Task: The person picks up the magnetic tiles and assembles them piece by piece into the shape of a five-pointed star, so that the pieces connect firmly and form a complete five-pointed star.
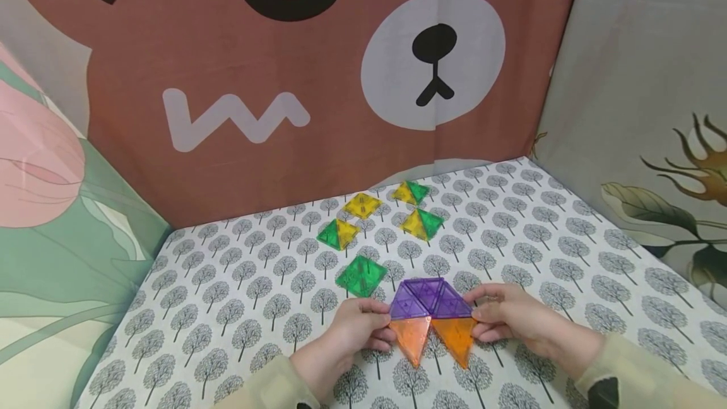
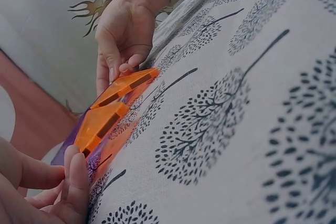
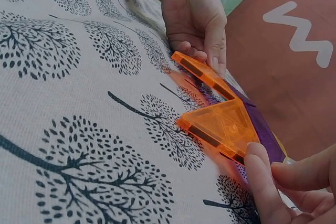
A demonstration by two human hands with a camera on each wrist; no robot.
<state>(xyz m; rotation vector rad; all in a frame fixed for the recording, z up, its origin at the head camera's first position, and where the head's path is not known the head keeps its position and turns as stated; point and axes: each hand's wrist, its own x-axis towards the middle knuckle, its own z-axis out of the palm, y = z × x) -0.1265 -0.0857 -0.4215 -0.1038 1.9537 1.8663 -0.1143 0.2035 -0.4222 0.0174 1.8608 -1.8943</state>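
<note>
In the head view, purple triangular magnetic tiles [image 1: 430, 293] are joined in a row, with two orange triangular tiles [image 1: 411, 336] along their near edge, points toward me. My left hand [image 1: 359, 328] pinches this joined piece at its left end. At the other end my right hand [image 1: 511, 315] pinches it between thumb and fingers. Both wrist views show the orange tiles [image 2: 102, 121] tilted, their points slightly above or at the cloth; contact is hard to tell. Behind the orange tiles, much of the purple row [image 3: 265, 129] is hidden in the right wrist view.
A green diamond of tiles [image 1: 361, 276] lies just beyond my left hand. Farther back are a yellow diamond [image 1: 362, 205] and several green-and-yellow ones [image 1: 423, 224]. A tree-print cloth [image 1: 272, 308] covers the table, with a bear-print curtain [image 1: 318, 68] behind it.
</note>
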